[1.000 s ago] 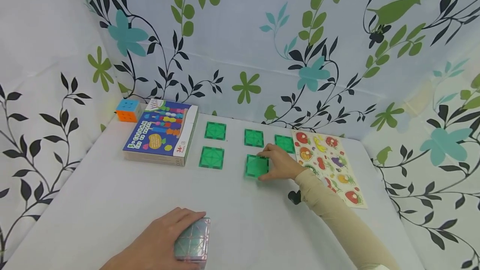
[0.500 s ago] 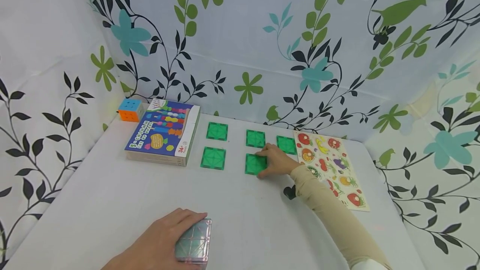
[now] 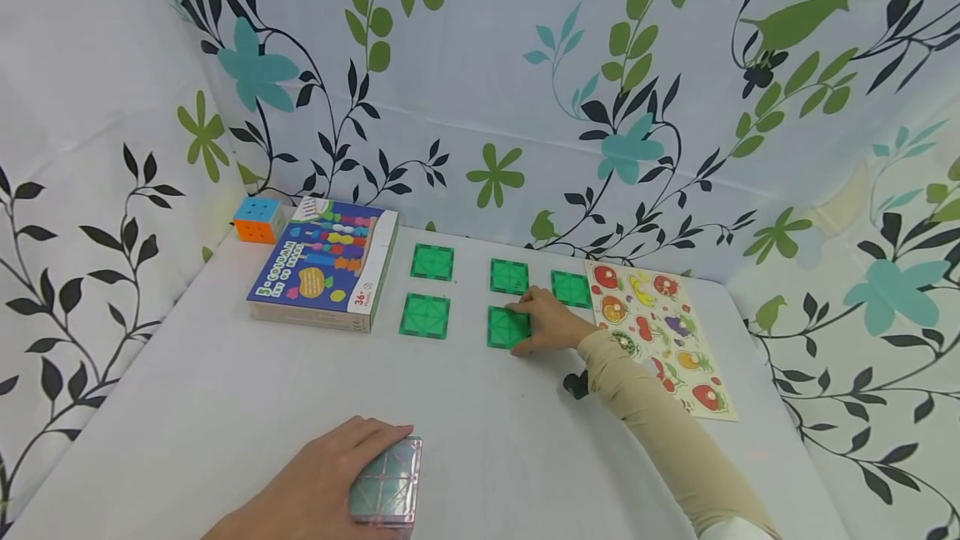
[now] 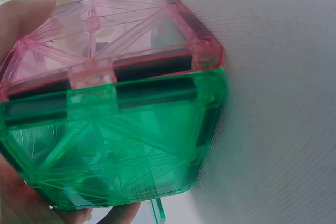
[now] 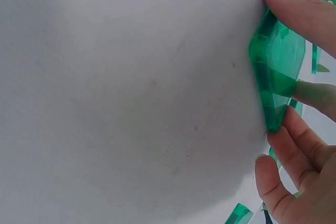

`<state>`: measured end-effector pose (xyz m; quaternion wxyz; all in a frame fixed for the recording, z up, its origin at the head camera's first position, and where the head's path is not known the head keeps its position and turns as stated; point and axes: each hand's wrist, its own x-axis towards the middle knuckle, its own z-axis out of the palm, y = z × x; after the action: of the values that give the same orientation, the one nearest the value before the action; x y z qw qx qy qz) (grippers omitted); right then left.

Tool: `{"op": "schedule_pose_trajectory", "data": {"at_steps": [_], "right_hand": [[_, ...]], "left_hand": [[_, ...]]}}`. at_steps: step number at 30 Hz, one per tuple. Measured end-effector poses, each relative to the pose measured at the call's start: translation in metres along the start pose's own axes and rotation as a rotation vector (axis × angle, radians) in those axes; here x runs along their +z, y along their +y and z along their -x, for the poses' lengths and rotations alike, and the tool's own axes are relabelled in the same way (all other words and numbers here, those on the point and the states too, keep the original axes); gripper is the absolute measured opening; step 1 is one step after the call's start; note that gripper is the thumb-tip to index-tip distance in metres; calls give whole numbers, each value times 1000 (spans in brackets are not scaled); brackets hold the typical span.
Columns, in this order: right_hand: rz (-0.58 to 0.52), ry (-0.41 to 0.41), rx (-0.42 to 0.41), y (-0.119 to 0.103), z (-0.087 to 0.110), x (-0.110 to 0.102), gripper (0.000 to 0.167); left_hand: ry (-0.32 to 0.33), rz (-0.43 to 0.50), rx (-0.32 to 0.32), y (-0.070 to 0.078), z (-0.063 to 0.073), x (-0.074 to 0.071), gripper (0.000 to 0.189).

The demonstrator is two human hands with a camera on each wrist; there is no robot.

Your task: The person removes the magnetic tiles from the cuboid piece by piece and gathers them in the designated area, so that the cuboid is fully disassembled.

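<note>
My left hand (image 3: 330, 473) grips a stack of see-through square magnetic tiles (image 3: 388, 480) near the front of the table; in the left wrist view a pink tile (image 4: 157, 30) and a green tile (image 4: 152, 135) show side by side in it. Farther off, my right hand (image 3: 551, 322) holds a green magnetic tile (image 3: 507, 327) by its edges, thumb on one side and fingers on the other. In the right wrist view this tile (image 5: 281, 56) is right at the white tabletop. Behind it lie a green tile (image 3: 509, 276) and another green tile (image 3: 571, 289).
Left of these, two green tiles, a rear one (image 3: 432, 262) and a front one (image 3: 424, 316), lie beside a blue game box (image 3: 318, 261). A puzzle cube (image 3: 257, 219) stands behind the box. A fruit sticker sheet (image 3: 660, 332) lies under the right forearm, with a floral curtain (image 3: 450, 107) behind.
My right hand has brought the green tile slightly left and down toward the table, more in line with the tile behind it. The left hand and its stack have stayed put.
</note>
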<state>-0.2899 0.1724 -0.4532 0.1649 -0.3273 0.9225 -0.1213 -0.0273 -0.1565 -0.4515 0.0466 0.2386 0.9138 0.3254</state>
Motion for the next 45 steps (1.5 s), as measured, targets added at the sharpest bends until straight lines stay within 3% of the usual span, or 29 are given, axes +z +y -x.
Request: {"op": "schedule_pose_trajectory", "data": {"at_steps": [8, 14, 25, 35, 38, 45], "right_hand": [[-7, 23, 18, -1, 5, 5, 88], [-5, 93, 12, -5, 13, 9, 96], [-111, 146, -127, -43, 46, 21, 86], [-171, 177, -275, -86, 67, 25, 80], [-190, 192, -332, -98, 71, 24, 81], [-197, 215, -469, -131, 80, 29, 84]], "left_hand": [[-24, 7, -21, 2, 3, 0, 92], [-55, 42, -38, 5, 4, -2, 91], [-65, 21, -67, 7, 5, -2, 92], [-129, 57, -189, 13, 4, -10, 101], [-101, 43, -190, 12, 5, -14, 103], [52, -12, -122, -5, 16, -25, 119]]}}
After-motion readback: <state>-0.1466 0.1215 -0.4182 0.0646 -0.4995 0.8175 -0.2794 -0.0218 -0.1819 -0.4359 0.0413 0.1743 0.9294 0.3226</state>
